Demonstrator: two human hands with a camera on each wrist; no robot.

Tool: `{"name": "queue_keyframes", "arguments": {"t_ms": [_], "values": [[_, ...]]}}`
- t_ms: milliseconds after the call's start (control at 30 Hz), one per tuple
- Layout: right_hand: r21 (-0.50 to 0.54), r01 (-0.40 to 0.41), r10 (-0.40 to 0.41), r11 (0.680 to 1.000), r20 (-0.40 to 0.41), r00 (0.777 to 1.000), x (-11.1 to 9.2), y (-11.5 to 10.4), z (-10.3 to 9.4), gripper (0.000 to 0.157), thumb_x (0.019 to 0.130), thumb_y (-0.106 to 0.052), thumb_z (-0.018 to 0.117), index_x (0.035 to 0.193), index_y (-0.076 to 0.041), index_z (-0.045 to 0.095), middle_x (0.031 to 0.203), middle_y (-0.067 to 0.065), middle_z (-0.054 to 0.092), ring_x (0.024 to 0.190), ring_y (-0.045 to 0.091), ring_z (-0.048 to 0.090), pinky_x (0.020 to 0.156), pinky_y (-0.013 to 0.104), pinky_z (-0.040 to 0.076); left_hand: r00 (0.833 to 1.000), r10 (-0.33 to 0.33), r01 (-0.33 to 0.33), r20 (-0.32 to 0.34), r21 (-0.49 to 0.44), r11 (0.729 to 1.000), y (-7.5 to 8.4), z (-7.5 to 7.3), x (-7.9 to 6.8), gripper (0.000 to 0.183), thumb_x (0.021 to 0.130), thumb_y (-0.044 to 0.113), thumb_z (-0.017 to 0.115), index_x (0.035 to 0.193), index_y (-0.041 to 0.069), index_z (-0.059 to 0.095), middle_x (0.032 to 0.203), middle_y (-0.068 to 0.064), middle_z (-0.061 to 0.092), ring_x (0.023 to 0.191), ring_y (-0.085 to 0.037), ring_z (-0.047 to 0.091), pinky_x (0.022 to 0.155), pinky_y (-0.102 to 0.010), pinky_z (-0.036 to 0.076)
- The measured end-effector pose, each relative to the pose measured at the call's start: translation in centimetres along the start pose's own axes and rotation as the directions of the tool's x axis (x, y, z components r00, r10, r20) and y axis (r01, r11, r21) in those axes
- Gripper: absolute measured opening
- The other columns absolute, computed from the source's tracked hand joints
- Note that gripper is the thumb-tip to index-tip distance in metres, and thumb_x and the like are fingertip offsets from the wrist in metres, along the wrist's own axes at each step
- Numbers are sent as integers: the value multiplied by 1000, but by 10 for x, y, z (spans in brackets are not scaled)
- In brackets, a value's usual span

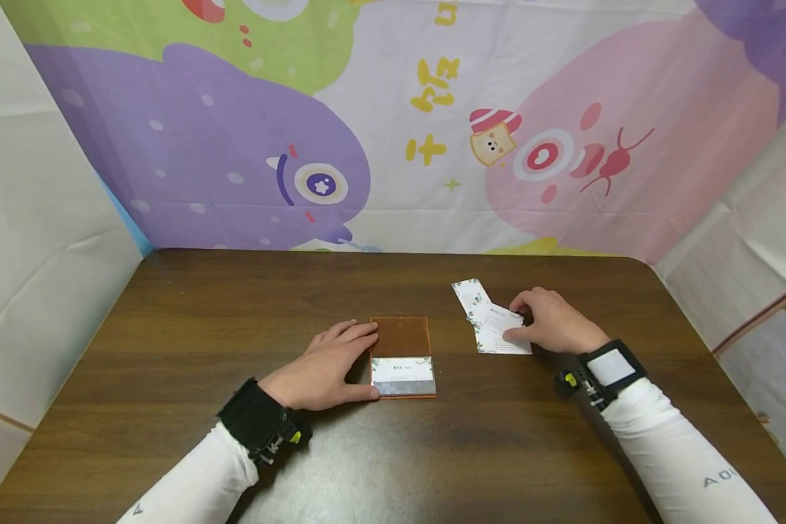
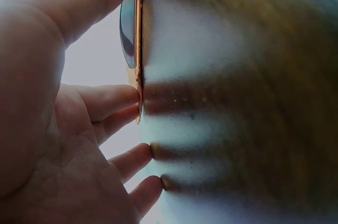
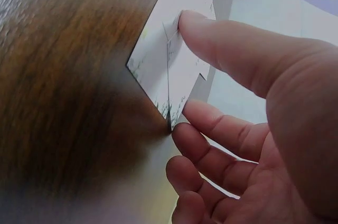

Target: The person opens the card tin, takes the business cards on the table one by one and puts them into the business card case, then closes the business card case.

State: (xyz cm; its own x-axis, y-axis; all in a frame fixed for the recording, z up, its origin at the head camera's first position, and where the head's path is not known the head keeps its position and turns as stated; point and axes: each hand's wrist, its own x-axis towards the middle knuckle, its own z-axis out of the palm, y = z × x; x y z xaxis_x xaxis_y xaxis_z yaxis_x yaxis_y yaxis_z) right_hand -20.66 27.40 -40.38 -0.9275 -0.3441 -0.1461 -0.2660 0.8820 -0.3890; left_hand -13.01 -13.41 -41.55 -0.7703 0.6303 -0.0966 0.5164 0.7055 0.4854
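An open brown card holder lies on the table, with a white card printed with green leaves in its lower pocket. My left hand rests along its left edge, the thumb by the lower corner and the fingertips near the upper part. In the left wrist view the thumb and fingertips touch the edge of the holder. To the right, my right hand pinches a white leaf-printed card at its right side. Under the thumb, in the right wrist view, overlapping cards show.
Another white card sticks out at the upper left of the pinched one. All this lies on a dark brown wooden table. Behind its far edge hangs a cloth with cartoon figures, and pale sheets flank both sides.
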Motion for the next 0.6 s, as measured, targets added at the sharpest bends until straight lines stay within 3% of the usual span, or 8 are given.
{"name": "queue_keyframes", "arguments": {"t_ms": [333, 600], "values": [[44, -22, 23, 999, -18, 1000, 0, -2, 1, 48, 87, -28, 91, 115, -1, 63, 102, 12, 63, 92, 28, 58, 81, 43, 49, 1000, 3, -3, -2, 4, 1000, 0, 1, 0, 89, 97, 50, 76, 163, 3, 40, 170, -13, 33, 159, -42, 20, 121, -67, 23], [109, -26, 31, 994, -51, 998, -3, -1, 0, 36, 93, -18, 84, 116, -2, 61, 98, 12, 62, 88, 27, 57, 74, 39, 47, 1000, 4, -4, -4, 7, 1000, 1, 1, 0, 89, 97, 50, 76, 163, 3, 40, 170, -14, 33, 158, -43, 20, 121, -68, 23]]}}
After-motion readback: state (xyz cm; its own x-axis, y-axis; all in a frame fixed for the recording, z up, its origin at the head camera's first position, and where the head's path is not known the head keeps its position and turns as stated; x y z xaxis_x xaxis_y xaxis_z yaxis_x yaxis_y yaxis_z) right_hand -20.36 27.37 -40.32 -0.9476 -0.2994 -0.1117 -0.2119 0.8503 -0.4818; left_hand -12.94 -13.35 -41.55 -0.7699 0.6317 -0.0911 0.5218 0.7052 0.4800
